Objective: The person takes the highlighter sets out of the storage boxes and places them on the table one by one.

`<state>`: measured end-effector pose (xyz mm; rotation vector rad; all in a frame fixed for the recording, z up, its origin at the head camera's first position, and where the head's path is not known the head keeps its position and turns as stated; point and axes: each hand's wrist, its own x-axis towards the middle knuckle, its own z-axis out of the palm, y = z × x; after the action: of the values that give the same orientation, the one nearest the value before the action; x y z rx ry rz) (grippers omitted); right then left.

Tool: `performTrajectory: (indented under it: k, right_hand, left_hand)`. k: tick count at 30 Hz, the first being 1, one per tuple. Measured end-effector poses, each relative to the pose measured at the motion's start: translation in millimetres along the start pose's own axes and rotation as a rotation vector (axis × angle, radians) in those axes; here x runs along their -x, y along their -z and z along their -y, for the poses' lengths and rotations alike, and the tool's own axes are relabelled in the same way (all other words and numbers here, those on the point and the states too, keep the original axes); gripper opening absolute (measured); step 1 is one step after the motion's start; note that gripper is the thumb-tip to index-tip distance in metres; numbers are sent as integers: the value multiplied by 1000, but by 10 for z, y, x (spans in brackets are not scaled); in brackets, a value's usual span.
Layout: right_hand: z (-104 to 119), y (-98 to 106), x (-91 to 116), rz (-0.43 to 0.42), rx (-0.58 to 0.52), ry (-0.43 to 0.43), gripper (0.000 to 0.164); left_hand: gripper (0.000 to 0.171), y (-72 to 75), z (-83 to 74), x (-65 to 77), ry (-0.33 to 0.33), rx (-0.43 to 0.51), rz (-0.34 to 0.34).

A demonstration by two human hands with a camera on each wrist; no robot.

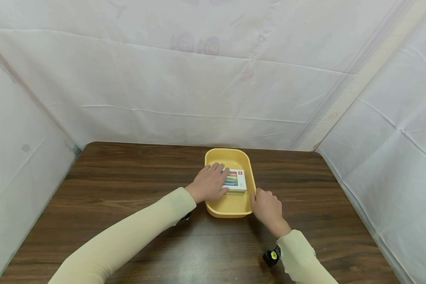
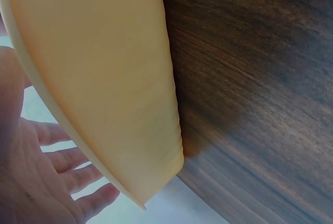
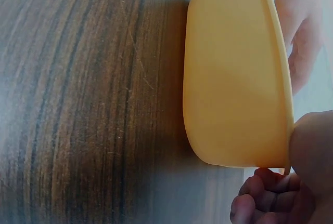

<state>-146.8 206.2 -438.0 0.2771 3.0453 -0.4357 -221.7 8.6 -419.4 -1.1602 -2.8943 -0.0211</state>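
A yellow plastic tray (image 1: 230, 207) with raised sides and rounded corners stands on the table. Inside it lies a white box (image 1: 241, 181) printed with a row of coloured sticks; a greenish edge shows beneath its near side. My left hand (image 1: 208, 184) reaches over the tray's left rim, its spread fingers across the left part of the box and the thumb by the near edge. In the left wrist view those fingers (image 2: 78, 177) look straight and apart behind the rim. My right hand (image 1: 268, 208) grips the tray's right rim near the front corner, fingers curled below it (image 3: 265, 195).
The dark wood-grain table (image 1: 127, 173) extends around the tray. Pale fabric hangs as a wall (image 1: 184, 86) behind it and on both sides. A black wrist camera (image 1: 271, 256) sits by the right sleeve.
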Motion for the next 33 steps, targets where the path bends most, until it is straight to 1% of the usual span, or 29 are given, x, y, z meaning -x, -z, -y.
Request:
performTrajectory:
  k: [2,8,18,27,33]
  right_hand:
    - [5,-5,5,-5,2,-3,31]
    - [19,-13,11,-24,-9,-10,31]
    - [31,-19,29,-21,-15,-26,32]
    - [39,-29,44,-38,-13,-36,31]
    - [45,-38,46,-38,-18,-38,32]
  left_hand:
    - [63,-5,-4,-5,0,2,-7]
    - [63,-19,-16,-38,3,-2,2]
    - [65,-35,-24,-67,-8,8,20]
    - [67,-42,-9,-116,1,23,73]
    - [69,-52,13,-134,0,38,95]
